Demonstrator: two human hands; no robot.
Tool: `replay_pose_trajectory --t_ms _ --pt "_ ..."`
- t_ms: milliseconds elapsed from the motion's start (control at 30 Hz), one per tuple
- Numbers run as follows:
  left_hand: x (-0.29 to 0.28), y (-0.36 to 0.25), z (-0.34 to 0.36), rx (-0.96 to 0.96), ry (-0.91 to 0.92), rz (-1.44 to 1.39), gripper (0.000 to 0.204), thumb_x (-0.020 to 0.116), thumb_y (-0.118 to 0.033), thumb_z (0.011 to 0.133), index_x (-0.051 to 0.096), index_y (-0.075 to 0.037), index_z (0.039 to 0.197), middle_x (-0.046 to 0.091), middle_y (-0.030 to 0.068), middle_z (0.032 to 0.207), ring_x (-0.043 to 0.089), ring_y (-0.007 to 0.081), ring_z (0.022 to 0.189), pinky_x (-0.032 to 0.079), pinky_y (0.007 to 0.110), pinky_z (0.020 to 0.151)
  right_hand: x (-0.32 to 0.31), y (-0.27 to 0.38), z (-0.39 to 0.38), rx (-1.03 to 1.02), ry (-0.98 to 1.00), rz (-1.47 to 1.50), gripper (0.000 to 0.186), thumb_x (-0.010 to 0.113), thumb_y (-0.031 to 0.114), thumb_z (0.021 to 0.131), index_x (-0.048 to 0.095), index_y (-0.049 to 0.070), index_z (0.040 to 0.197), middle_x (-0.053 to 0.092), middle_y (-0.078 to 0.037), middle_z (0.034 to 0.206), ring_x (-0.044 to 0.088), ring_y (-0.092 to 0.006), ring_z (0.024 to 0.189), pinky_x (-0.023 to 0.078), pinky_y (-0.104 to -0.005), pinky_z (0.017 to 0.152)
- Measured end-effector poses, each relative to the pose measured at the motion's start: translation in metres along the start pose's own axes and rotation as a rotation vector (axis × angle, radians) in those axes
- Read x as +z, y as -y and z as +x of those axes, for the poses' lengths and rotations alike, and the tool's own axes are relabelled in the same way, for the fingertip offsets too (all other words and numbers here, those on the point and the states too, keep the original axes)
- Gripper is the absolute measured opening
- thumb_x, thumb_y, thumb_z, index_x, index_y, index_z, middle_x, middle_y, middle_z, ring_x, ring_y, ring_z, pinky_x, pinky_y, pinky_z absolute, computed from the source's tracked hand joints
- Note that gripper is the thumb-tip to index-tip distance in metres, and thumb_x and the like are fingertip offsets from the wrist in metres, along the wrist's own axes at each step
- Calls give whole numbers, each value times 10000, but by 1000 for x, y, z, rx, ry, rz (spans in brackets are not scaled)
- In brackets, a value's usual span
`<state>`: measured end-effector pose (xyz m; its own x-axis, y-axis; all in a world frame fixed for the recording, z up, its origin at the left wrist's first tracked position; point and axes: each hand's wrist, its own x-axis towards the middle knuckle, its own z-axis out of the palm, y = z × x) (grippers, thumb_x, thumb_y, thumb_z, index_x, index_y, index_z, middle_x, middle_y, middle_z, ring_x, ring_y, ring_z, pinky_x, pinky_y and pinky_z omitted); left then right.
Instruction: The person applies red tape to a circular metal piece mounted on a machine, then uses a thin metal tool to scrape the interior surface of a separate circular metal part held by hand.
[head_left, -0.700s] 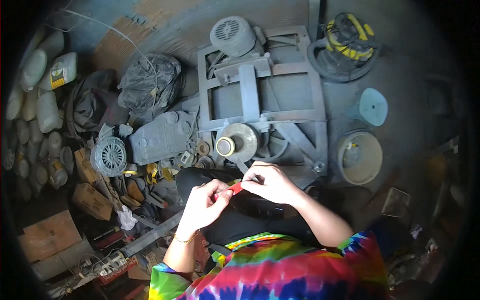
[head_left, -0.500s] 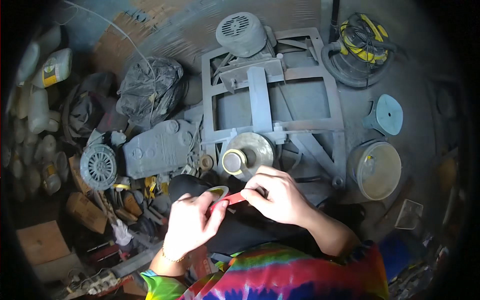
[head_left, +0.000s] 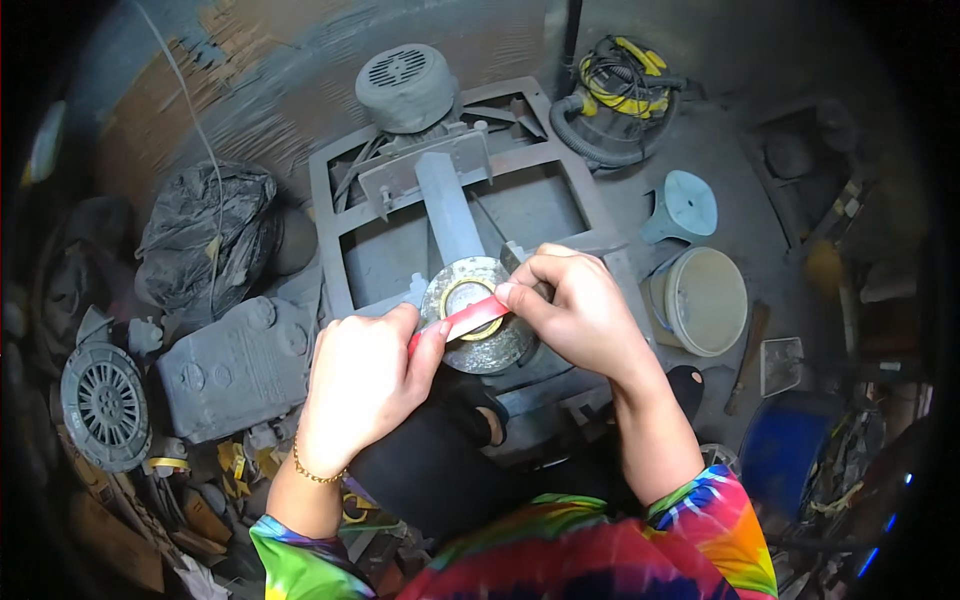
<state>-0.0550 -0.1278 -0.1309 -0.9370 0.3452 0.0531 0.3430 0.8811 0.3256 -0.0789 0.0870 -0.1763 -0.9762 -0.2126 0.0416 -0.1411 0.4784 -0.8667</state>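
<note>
A narrow red strip (head_left: 473,318) with a pale lower edge spans between my two hands; its exact kind I cannot make out. My left hand (head_left: 370,375) pinches its left end between thumb and fingers. At the other end, my right hand (head_left: 570,300) grips it with thumb and forefinger. Below the strip in the picture is a round metal wheel (head_left: 480,355) with a yellow-rimmed hub, partly covered by the strip and my fingers. Whether the strip touches the wheel cannot be told. A belt (head_left: 447,205) runs back from the wheel to a dusty motor (head_left: 405,88).
The motor stands on a grey steel frame (head_left: 330,200). To its right are a yellow-and-black vacuum cleaner (head_left: 625,95), a pale blue stool (head_left: 685,205) and a white bucket (head_left: 705,300). A black plastic bag (head_left: 205,225), a grey gearbox-like casing (head_left: 235,370) and a finned round motor (head_left: 105,405) lie left.
Both hands have moved up and forward with the red strip, which is now over the wheel's hub. The view has shifted right. A round greenish thing by my left fingers no longer shows.
</note>
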Motion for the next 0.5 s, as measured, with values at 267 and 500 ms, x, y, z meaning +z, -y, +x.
replay_pose_trajectory --t_ms 267,500 --pt "12 14 -6 -75 42 -179 359 676 -249 875 544 -18 635 531 209 523 586 410 543 464 472 519 14 -3 -5 -31 -45 -101 196 716 186 831 703 -9 829 619 -146 758 607 -304 726 461 -382 654" --pt "14 18 -8 -89 56 -205 326 700 -179 863 545 -7 633 479 196 511 531 384 482 389 403 452 15 0 -8 2 -27 -60 187 749 177 813 705 -3 840 604 -126 742 594 -254 652 450 -362 598"
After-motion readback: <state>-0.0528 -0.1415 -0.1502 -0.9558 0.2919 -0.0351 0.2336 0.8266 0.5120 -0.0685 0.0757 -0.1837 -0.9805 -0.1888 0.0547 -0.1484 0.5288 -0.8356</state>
